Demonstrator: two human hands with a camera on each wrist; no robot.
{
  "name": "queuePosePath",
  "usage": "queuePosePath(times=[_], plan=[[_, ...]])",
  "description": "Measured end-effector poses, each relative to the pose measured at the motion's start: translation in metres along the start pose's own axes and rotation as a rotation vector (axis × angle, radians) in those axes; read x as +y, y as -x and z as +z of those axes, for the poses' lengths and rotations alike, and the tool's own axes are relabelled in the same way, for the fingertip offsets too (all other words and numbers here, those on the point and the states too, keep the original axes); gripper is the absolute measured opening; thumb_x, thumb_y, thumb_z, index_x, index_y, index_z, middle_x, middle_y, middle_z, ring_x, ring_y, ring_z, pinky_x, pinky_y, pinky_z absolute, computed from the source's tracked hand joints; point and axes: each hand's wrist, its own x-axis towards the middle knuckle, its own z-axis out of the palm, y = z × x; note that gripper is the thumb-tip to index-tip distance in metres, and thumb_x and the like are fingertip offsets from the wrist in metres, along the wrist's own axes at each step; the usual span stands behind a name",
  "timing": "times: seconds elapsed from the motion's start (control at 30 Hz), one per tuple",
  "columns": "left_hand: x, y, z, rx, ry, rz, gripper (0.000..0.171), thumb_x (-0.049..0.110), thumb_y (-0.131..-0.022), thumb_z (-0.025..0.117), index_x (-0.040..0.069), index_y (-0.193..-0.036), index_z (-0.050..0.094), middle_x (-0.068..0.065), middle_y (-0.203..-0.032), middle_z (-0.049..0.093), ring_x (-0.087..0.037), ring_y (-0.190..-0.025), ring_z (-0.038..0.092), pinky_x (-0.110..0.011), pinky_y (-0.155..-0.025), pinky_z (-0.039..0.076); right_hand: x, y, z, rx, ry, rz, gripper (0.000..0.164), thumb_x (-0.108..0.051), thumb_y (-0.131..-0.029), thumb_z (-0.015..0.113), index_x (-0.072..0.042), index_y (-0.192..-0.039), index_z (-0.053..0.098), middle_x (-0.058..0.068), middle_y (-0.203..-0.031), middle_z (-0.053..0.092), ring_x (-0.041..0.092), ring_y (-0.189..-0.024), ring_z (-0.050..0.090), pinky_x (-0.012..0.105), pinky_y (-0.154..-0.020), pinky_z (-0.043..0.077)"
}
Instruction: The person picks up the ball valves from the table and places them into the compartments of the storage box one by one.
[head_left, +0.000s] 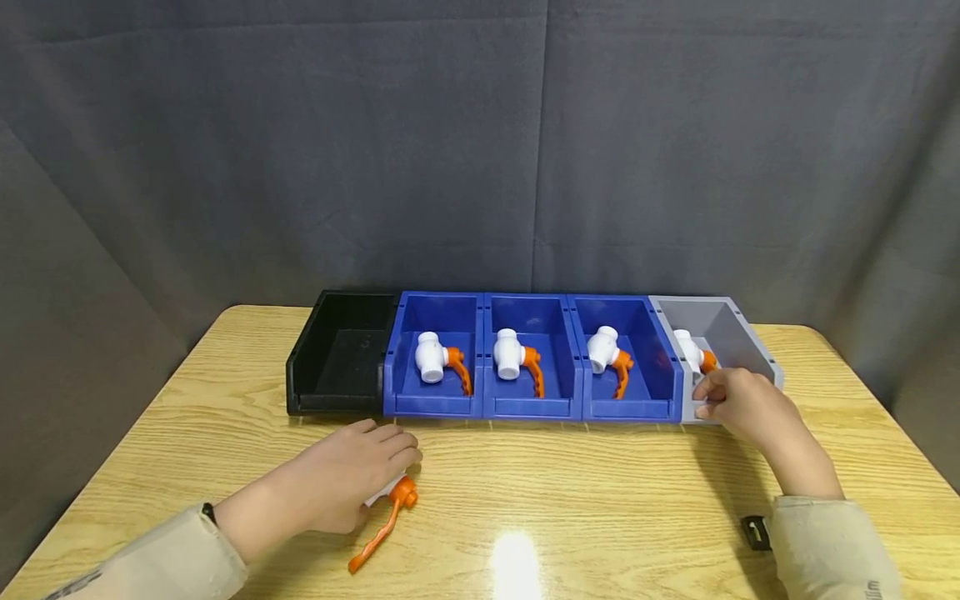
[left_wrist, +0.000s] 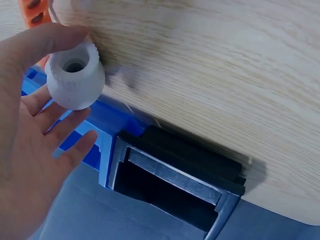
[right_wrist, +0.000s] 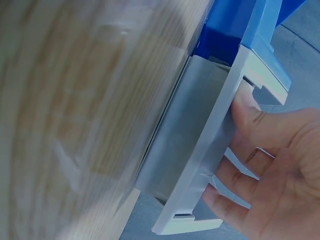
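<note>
My left hand (head_left: 352, 471) holds a white ball valve (left_wrist: 75, 82) with an orange lever handle (head_left: 382, 529), low over the table in front of the black bin. In the left wrist view the thumb lies across the valve body and the fingers come round behind it. My right hand (head_left: 750, 408) reaches over the front of the grey bin (head_left: 757, 350), fingers bent down inside. Another white valve (head_left: 686, 350) lies in that bin, its orange handle partly covered by the hand. I cannot tell whether the fingers grip it, since the bin's front wall (right_wrist: 205, 145) hides the fingertips.
Three blue bins (head_left: 532, 408) stand joined in a row between the black bin (head_left: 337, 400) and the grey one, each holding a white valve with an orange handle. A small black object (head_left: 755, 533) is beside the right sleeve. A grey curtain (head_left: 480, 150) hangs behind the table.
</note>
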Motion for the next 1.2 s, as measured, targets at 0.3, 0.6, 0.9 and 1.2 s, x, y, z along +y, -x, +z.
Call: queuePosePath(times=[0.3, 0.6, 0.9, 1.2], plan=[[-0.006, 0.012, -0.002, 0.044, 0.007, -0.032, 0.066, 0.012, -0.068, 0.08, 0.006, -0.13, 0.056, -0.007, -0.129, 0.058, -0.025, -0.12, 0.054, -0.043, -0.098, 0.046, -0.002, 0.0, 0.0, -0.005, 0.004, 0.007, 0.01, -0.004, -0.082, 0.076, -0.002, -0.088, 0.069, 0.012, -0.086, 0.069, 0.03, -0.08, 0.061, 0.05, -0.07, 0.046], [-0.013, 0.022, -0.009, 0.049, 0.008, -0.087, 0.072, 0.014, -0.067, 0.081, 0.006, -0.133, 0.055, -0.008, -0.133, 0.057, -0.028, -0.123, 0.053, -0.046, -0.101, 0.044, -0.002, 0.0, 0.0, -0.008, 0.003, 0.016, 0.01, -0.004, -0.082, 0.076, -0.002, -0.089, 0.07, 0.012, -0.086, 0.069, 0.03, -0.08, 0.061, 0.05, -0.07, 0.046], [-0.023, 0.036, -0.017, 0.085, 0.001, -0.102, 0.073, 0.012, -0.064, 0.083, 0.005, -0.132, 0.056, -0.008, -0.129, 0.058, -0.027, -0.12, 0.054, -0.046, -0.098, 0.045, -0.001, 0.0, 0.0, -0.01, 0.0, 0.017, 0.009, -0.004, -0.082, 0.076, -0.002, -0.089, 0.069, 0.012, -0.085, 0.068, 0.03, -0.08, 0.06, 0.049, -0.07, 0.045], [-0.034, 0.044, -0.021, 0.131, 0.05, -0.167, 0.073, 0.011, -0.062, 0.085, 0.004, -0.13, 0.058, -0.009, -0.13, 0.058, -0.029, -0.119, 0.055, -0.048, -0.096, 0.046, -0.001, 0.0, 0.0, -0.01, -0.005, 0.012, 0.01, -0.002, -0.082, 0.076, -0.001, -0.089, 0.069, 0.014, -0.087, 0.069, 0.031, -0.08, 0.061, 0.05, -0.071, 0.046]])
